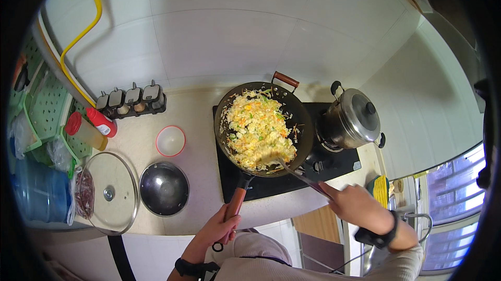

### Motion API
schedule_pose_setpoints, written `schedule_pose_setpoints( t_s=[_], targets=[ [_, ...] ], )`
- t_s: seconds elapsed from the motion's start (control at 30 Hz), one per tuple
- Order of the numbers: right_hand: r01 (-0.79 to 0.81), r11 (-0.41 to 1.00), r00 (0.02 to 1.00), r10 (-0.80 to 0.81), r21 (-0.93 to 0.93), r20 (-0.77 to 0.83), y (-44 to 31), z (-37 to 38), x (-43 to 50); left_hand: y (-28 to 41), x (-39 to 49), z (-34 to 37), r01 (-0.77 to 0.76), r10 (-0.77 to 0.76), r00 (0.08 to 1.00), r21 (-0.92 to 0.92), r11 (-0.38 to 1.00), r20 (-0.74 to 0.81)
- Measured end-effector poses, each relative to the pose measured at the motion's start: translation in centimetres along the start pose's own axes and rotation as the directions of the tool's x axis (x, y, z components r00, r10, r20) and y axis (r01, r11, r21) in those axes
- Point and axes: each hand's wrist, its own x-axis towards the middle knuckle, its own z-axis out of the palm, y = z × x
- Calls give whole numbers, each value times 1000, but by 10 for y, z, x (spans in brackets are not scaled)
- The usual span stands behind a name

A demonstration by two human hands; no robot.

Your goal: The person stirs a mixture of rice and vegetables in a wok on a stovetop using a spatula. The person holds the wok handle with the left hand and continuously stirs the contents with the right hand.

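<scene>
A dark wok (303, 124) with a wooden-coloured handle and a small loop handle sits on the black gas hob (250, 193). Fried rice (256, 120) with egg, carrot shreds and green bits fills much of it. My left hand (219, 224) is closed around the wok's long handle (235, 204). My right hand (352, 206) grips the spatula (303, 178), whose shaft slants down into the lower part of the rice. The spatula's blade is blurred and partly hidden in the rice.
A lidded steel pot (358, 116) stands on the right burner. Left of the hob are a red-rimmed white bowl (170, 141), a metal bowl (164, 189), a glass lid (115, 202), a seasoning rack (135, 112), a red squeeze bottle (101, 122) and a blue water jug (43, 191).
</scene>
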Motion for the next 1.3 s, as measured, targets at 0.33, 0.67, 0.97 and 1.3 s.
schedule_pose_setpoints(
  t_s=[0.33, 0.67, 0.97, 1.3],
  targets=[
    [-167, 959, 852, 257, 228, -456, 12, 42, 114, 0, -1, -1, 9, -9, 1000, 26, 1000, -9],
    [-190, 976, 912, 215, 105, -349, -11, 20, 91, 2, -5, 0, -3, 4, 1000, 16, 1000, -25],
    [-201, 976, 954, 213, 78, -210, -20, 23, 88, 0, -3, 0, -17, 17, 999, 4, 1000, -27],
    [-180, 983, 959, 184, 36, -214, -19, 33, 86, 2, -3, 0, 2, -2, 999, 3, 1000, -41]
  ],
)
